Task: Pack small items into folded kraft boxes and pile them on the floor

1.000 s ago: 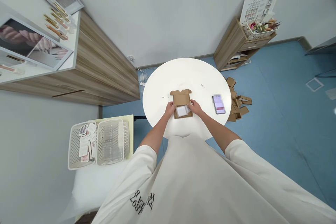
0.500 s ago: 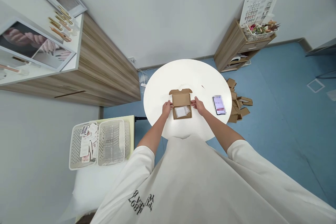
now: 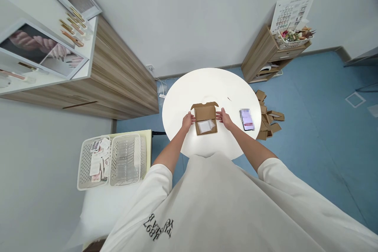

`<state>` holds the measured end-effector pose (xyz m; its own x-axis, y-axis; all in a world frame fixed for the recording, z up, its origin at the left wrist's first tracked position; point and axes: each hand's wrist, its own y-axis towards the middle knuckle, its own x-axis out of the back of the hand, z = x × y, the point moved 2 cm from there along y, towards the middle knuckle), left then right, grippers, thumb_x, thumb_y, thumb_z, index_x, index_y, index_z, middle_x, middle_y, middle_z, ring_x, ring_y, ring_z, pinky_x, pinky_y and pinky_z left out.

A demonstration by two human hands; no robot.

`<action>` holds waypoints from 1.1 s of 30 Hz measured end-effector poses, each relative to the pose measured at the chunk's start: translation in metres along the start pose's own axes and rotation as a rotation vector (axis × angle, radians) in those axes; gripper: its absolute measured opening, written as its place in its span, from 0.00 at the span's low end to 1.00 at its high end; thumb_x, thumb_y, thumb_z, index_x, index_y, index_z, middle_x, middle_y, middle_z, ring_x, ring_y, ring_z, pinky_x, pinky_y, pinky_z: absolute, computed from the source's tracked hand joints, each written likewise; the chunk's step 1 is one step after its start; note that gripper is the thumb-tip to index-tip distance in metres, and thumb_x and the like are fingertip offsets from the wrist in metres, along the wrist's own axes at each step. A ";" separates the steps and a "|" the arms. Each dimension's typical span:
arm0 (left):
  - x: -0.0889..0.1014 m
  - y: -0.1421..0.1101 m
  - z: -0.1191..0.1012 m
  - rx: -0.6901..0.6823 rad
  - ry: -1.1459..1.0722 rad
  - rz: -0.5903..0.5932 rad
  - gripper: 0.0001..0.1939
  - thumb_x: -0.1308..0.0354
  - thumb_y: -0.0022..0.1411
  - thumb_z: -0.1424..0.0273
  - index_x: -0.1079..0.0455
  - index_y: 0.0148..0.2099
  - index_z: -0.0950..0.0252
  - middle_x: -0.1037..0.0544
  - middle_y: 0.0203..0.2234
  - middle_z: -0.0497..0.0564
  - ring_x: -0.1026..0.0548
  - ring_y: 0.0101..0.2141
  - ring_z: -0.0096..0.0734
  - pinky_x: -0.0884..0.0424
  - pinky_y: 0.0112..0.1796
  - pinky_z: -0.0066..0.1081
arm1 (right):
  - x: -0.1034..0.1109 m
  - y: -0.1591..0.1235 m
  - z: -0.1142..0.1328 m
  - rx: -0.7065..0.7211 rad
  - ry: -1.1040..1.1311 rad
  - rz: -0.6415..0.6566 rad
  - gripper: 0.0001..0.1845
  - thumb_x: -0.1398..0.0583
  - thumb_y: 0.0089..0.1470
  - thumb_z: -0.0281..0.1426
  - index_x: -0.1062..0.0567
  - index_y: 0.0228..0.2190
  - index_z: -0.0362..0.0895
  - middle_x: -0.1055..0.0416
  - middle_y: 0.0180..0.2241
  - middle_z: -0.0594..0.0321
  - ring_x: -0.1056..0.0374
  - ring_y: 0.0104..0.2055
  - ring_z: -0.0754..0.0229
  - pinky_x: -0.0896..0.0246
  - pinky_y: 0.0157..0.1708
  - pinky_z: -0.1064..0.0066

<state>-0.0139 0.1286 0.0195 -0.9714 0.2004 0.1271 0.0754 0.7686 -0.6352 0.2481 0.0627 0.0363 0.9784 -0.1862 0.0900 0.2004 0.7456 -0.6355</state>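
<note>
On the round white table stands a small brown cardboard box, its lid raised at the far side with the tuck flap and side ears sticking out. Inside lies a white packet, wrapped in what looks like thin translucent film. My left hand is at the box's left side, fingers stretched toward the edge near the lid hinge. At the opposite side, my right hand has its fingers extended to the edge and its thumb raised. Both sets of fingertips seem to touch the cardboard.
A phone lies on the table's right, and a small dark sliver farther back. Folded cardboard boxes are heaped on the floor beyond. Left of me, a white basket holds cards beside another basket of clear plastic pieces.
The lid's side ears have bent inward a little and the lid looks slightly more upright. Both hands stay beside the box; the whole view has shifted slightly.
</note>
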 end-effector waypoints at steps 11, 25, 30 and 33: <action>0.006 -0.007 0.003 0.036 -0.100 0.149 0.38 0.64 0.67 0.38 0.26 0.42 0.62 0.21 0.49 0.59 0.22 0.48 0.41 0.27 0.44 0.36 | -0.002 -0.012 0.006 0.024 -0.064 0.078 0.44 0.63 0.62 0.61 0.25 0.55 0.48 0.29 0.59 0.56 0.29 0.53 0.51 0.33 0.49 0.63; 0.000 -0.048 0.047 -0.301 0.309 -0.008 0.13 0.44 0.64 0.67 0.28 0.50 0.60 0.25 0.53 0.56 0.26 0.53 0.38 0.29 0.51 0.37 | -0.005 -0.044 -0.041 0.223 -0.328 -0.008 0.24 0.45 0.63 0.46 0.27 0.55 0.49 0.32 0.59 0.55 0.31 0.55 0.53 0.35 0.55 0.60; -0.009 -0.069 0.074 -0.527 0.564 -0.009 0.14 0.45 0.65 0.69 0.27 0.52 0.60 0.31 0.59 0.56 0.35 0.62 0.41 0.36 0.61 0.42 | -0.012 -0.062 -0.067 0.423 -0.645 -0.005 0.23 0.45 0.63 0.39 0.27 0.56 0.46 0.41 0.65 0.53 0.42 0.65 0.50 0.44 0.64 0.58; -0.013 -0.073 0.089 -0.504 0.705 -0.008 0.17 0.44 0.65 0.70 0.28 0.55 0.62 0.35 0.63 0.59 0.38 0.64 0.48 0.39 0.63 0.47 | -0.015 -0.064 -0.079 0.382 -0.804 0.007 0.24 0.44 0.62 0.37 0.28 0.58 0.46 0.43 0.67 0.52 0.45 0.67 0.46 0.47 0.65 0.53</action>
<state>-0.0267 0.0162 -0.0036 -0.6188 0.3956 0.6786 0.3221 0.9158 -0.2400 0.2162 -0.0328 0.0149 0.6909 0.2175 0.6894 0.0569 0.9344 -0.3518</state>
